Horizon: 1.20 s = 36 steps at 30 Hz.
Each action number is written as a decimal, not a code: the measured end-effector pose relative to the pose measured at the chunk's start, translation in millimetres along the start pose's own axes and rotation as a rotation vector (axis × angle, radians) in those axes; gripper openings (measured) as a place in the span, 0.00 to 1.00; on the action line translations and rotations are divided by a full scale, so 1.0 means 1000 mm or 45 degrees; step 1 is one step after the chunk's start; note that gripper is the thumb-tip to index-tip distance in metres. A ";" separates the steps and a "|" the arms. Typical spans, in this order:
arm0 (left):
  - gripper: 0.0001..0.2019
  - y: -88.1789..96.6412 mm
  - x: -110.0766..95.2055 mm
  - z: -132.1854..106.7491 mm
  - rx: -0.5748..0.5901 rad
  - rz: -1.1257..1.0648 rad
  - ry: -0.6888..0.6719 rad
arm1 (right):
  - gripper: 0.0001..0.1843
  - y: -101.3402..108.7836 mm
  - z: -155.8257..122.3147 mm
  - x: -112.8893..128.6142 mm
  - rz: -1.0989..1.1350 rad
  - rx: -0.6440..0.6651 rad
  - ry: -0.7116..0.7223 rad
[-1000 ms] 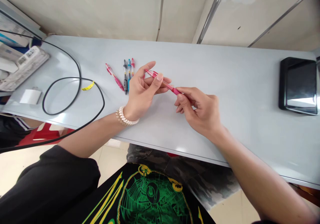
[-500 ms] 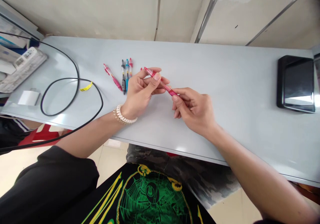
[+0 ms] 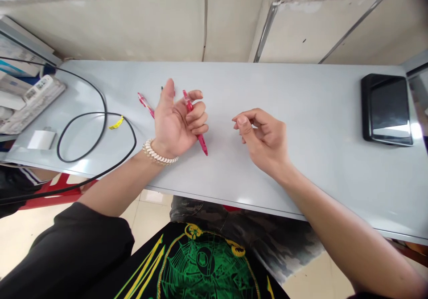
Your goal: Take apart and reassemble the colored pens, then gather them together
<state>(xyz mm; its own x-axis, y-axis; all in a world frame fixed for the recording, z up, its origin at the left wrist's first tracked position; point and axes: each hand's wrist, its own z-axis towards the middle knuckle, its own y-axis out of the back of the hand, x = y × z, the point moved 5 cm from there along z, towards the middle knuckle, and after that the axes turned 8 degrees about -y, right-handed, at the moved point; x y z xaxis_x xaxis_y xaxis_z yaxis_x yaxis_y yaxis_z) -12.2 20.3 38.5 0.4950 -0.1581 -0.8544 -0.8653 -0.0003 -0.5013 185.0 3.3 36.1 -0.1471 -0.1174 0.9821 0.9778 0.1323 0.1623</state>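
Note:
My left hand (image 3: pixel 174 125) is turned palm up, with its fingers curled round a red pen (image 3: pixel 202 144) and its thumb stretched out apart. The pen slants across the fingers, its ends showing above and below them. My right hand (image 3: pixel 264 138) hovers over the table to the right, thumb and fingers drawn together, and nothing shows between them. Another pink-red pen (image 3: pixel 146 105) lies on the table, partly behind my left hand. The dark tip of one more pen (image 3: pixel 162 88) peeks out beside my left thumb; the rest is hidden.
A black cable (image 3: pixel 96 114) with a yellow tag (image 3: pixel 116 123) loops over the left of the grey table (image 3: pixel 301 94). Near it are a white charger (image 3: pixel 41 139) and boxes (image 3: pixel 31 105). A black device (image 3: pixel 387 109) stands at the right end. A wall (image 3: pixel 150 27) borders the back.
My right hand has let go of the red pen both hands held. My left hand has rolled palm up with the pen in its fingers, now covering most of the pens behind it.

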 end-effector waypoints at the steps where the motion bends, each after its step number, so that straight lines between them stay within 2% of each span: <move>1: 0.22 0.006 -0.001 0.001 0.006 0.085 -0.009 | 0.23 0.000 0.000 0.001 -0.001 0.003 -0.003; 4: 0.21 0.023 0.000 0.004 0.007 0.331 -0.057 | 0.24 0.001 0.000 0.002 -0.007 0.014 -0.011; 7: 0.26 0.027 -0.002 0.003 -0.079 0.465 -0.088 | 0.25 0.001 0.000 0.002 -0.028 0.015 -0.014; 10: 0.26 0.020 -0.006 0.000 -0.196 0.472 -0.065 | 0.25 0.000 -0.001 0.002 -0.032 0.024 -0.007; 13: 0.24 0.007 -0.006 0.000 -0.227 0.341 -0.049 | 0.23 0.000 0.000 0.001 -0.040 0.033 0.011; 15: 0.18 0.003 -0.002 0.002 -0.230 0.288 -0.083 | 0.21 0.000 0.001 -0.001 -0.066 0.036 0.028; 17: 0.06 0.006 0.006 0.004 -0.238 0.380 -0.151 | 0.18 -0.001 0.001 -0.003 -0.092 0.042 0.050; 18: 0.10 0.008 0.010 0.005 -0.231 0.482 -0.200 | 0.16 -0.002 0.002 -0.005 -0.104 0.050 0.058; 19: 0.20 0.010 0.014 0.006 -0.202 0.610 -0.269 | 0.14 -0.003 0.002 -0.006 -0.116 0.060 0.063; 21: 0.33 0.010 0.020 0.006 -0.066 0.883 -0.443 | 0.11 -0.005 0.003 -0.010 -0.154 0.082 0.064; 22: 0.37 0.010 0.022 0.005 0.001 1.014 -0.528 | 0.09 -0.006 0.004 -0.011 -0.178 0.094 0.067; 25: 0.36 0.008 0.025 0.001 0.140 1.372 -0.699 | 0.06 -0.008 0.004 -0.014 -0.266 0.141 0.110; 28: 0.30 0.004 0.024 -0.002 0.180 1.665 -0.785 | 0.06 -0.011 0.003 -0.015 -0.362 0.204 0.177; 33: 0.22 0.002 0.013 -0.004 0.069 1.867 -0.930 | 0.07 -0.016 0.002 -0.019 -0.503 0.287 0.283; 36: 0.25 0.025 -0.007 -0.007 -0.174 1.882 -1.016 | 0.07 -0.017 0.002 -0.021 -0.524 0.292 0.292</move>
<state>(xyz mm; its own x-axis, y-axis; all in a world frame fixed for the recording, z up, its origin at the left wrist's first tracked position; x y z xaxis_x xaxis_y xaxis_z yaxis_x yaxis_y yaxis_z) -37.5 14.9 32.9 -0.8131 0.4026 -0.4205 -0.5703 -0.4055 0.7144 171.4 5.7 13.1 -0.4504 -0.4144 0.7908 0.7845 0.2391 0.5721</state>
